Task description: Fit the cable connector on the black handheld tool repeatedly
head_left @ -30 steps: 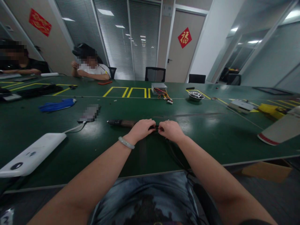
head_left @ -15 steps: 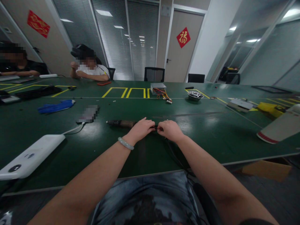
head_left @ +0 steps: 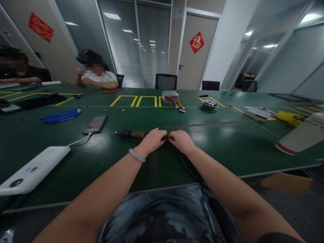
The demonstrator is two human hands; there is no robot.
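On the green table, in the middle, lies what looks like an electric screwdriver (head_left: 134, 134), its dark tip pointing left. Its rear end disappears behind my left hand (head_left: 155, 136), whose fingers are closed around that end. My right hand (head_left: 182, 140) is closed as well, its fingertips meeting the left ones in a pinch. A black cable (head_left: 187, 164) comes out beneath the right hand and runs down over the table edge towards my lap. The small dark part between the fingertips is mostly hidden.
Left of me lie a white power bank (head_left: 37, 168), a phone (head_left: 95, 124) and a blue glove (head_left: 60, 115). Farther back stand a power supply box (head_left: 170, 94) with coloured wires and a metal bowl (head_left: 210, 104). A paper cup (head_left: 301, 135) is at right. Two people sit across the table.
The right hand has shifted slightly, its fingers flatter and nearer the left fingertips. The screwdriver stays in place. The view has turned very slightly.
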